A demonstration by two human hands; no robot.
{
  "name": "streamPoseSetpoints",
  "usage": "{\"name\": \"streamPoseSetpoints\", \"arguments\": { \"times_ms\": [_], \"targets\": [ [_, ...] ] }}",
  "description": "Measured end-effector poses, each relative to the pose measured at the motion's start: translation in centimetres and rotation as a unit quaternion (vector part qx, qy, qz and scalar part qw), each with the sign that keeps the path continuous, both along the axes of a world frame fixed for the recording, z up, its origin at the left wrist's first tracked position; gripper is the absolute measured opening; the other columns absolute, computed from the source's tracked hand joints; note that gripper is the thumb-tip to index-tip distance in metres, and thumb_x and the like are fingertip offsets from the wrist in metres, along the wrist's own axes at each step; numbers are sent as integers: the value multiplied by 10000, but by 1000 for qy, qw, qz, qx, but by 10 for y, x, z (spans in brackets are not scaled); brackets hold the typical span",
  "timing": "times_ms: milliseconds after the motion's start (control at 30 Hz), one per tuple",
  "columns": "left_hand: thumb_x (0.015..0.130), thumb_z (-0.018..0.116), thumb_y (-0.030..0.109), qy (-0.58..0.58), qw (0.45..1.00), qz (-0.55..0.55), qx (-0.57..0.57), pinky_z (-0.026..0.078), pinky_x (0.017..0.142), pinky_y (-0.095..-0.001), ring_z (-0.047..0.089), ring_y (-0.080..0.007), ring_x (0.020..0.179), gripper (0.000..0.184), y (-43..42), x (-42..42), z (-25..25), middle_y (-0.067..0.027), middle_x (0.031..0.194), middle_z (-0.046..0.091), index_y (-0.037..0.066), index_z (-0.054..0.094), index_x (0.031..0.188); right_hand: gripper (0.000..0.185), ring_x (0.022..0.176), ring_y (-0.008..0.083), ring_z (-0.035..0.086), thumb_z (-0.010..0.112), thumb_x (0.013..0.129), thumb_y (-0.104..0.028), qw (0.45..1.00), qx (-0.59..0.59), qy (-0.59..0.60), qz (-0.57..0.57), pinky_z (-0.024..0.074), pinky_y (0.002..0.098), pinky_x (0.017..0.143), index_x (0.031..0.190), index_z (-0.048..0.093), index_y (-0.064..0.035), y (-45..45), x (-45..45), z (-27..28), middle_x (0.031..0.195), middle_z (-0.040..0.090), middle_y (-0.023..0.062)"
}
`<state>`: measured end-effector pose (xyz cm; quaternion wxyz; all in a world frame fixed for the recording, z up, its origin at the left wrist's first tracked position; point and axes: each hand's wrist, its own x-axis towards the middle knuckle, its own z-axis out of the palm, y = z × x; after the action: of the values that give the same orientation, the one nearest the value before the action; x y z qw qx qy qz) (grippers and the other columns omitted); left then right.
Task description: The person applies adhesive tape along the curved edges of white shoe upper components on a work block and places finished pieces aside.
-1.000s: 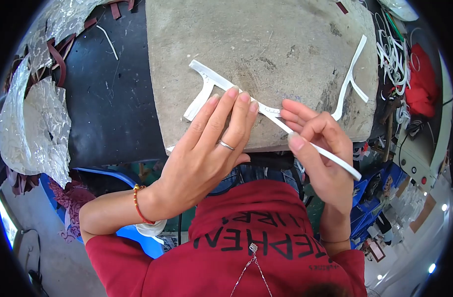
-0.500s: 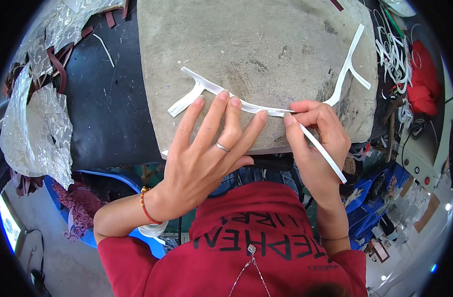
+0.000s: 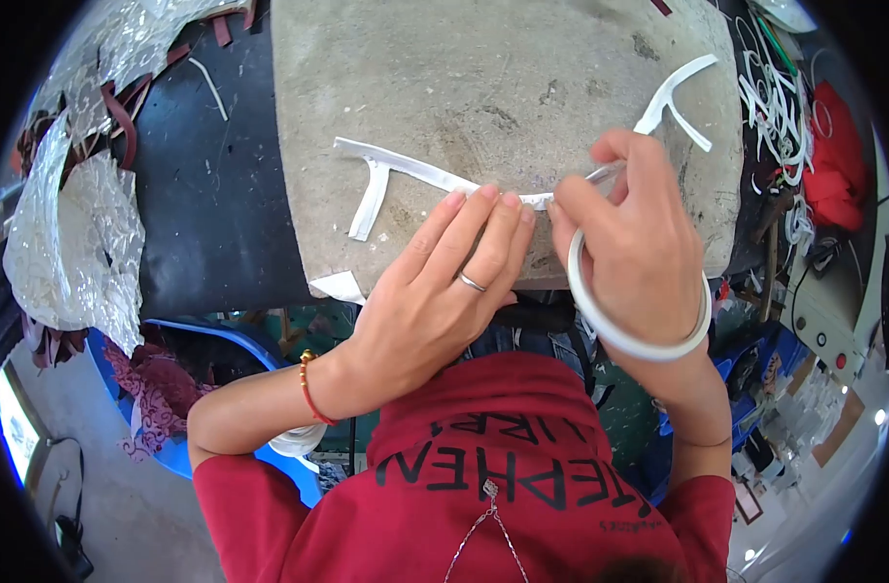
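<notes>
A white branching strap piece, split at both ends, lies across the grey board. My left hand rests over its middle with the fingers stretched out and close together, pressing it down. My right hand is closed just right of those fingertips, thumb and fingertips low at the strip. A thin white ring, which looks like a narrow tape roll, hangs around this hand. What the fingertips pinch is partly hidden. The strap's right fork shows beyond the knuckles.
The worn grey board lies on a black table. At its front left corner is a small white scrap. Clear plastic sheeting and dark red strips are at the left; tangled white strips and red cloth at the right.
The white ring has swung from edge-on to tilted, showing its loop around my right hand. My right hand has turned and risen slightly. The strap has shifted and turned; my left hand moved right with it.
</notes>
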<state>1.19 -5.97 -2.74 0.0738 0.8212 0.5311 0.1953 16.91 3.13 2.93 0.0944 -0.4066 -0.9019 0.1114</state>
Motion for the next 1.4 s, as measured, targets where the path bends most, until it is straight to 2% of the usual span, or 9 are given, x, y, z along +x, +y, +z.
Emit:
{"name": "streamPoseSetpoints", "arguments": {
  "times_ms": [67, 200, 400, 600, 1000, 1033, 1133, 1167, 1400],
  "targets": [
    [657, 753, 291, 14, 1000, -8, -9, 429, 1070, -419, 487, -307, 1257, 724, 2, -3, 6, -133, 1341, 489, -7, 560, 1289, 138, 832, 272, 568, 646, 650, -49, 992, 114, -47, 27, 466, 353, 645, 777, 594, -44, -4, -3, 1, 1026, 534, 117],
    [657, 743, 298, 21, 1000, -9, -21, 418, 1075, -416, 491, -305, 1253, 725, 3, -3, 11, -135, 1321, 504, -10, 557, 1286, 176, 899, 265, 574, 649, 612, -41, 987, 139, 0, 85, 470, 338, 703, 778, 589, -28, -7, 6, -13, 962, 570, 94],
    [687, 717, 361, 56, 998, -10, -24, 411, 1079, -416, 492, -289, 1248, 725, -9, -29, 13, -115, 1312, 506, 12, 551, 1301, 177, 949, 301, 605, 729, 702, -18, 986, -35, 137, 84, 494, 379, 798, 825, 602, -18, -16, 4, -22, 960, 618, 111],
    [693, 707, 409, 94, 995, 12, 20, 428, 1065, -416, 500, -269, 1223, 725, -11, -26, 6, -79, 1267, 511, 66, 562, 1315, 143, 861, 275, 634, 731, 764, -37, 975, -155, 158, -31, 502, 351, 760, 848, 617, -16, 5, 14, -13, 907, 666, 114],
    [728, 672, 458, 70, 997, 18, -26, 385, 1066, -450, 470, -268, 1215, 698, -3, -22, 10, -103, 1223, 484, 179, 551, 1356, 147, 820, 281, 557, 686, 710, -51, 992, 27, 6, 125, 453, 385, 696, 806, 575, -48, 11, -2, -9, 850, 554, 78],
    [713, 693, 444, 52, 999, 7, -4, 387, 1060, -470, 454, -288, 1241, 730, -2, -36, 10, -118, 1253, 487, 113, 545, 1348, 159, 826, 276, 560, 690, 696, -58, 988, 46, -18, 148, 453, 386, 695, 805, 575, -50, 10, -4, -7, 856, 555, 76],
    [688, 719, 431, 56, 996, 56, -33, 400, 1052, -487, 462, -319, 1251, 768, -12, -46, 27, -141, 1298, 485, 21, 545, 1315, 190, 804, 267, 562, 700, 666, -68, 987, -4, 112, 118, 450, 389, 692, 811, 579, -52, -22, -22, -32, 863, 555, 83],
    [666, 745, 409, -30, 998, 36, -42, 413, 1053, -488, 478, -343, 1255, 793, -18, -37, 17, -160, 1328, 484, -49, 541, 1280, 208, 808, 273, 569, 714, 671, -73, 989, 8, 120, 88, 454, 392, 702, 830, 582, -50, -31, -23, -37, 880, 565, 93],
    [680, 735, 365, 18, 999, 41, -19, 392, 1083, -462, 492, -294, 1260, 756, -22, -35, 7, -117, 1317, 504, 35, 534, 1330, 389, 874, 315, 627, 822, 713, -148, 986, -62, 154, -36, 501, 380, 755, 999, 591, -22, -46, -11, -21, 1002, 638, 148]
  ]
}}
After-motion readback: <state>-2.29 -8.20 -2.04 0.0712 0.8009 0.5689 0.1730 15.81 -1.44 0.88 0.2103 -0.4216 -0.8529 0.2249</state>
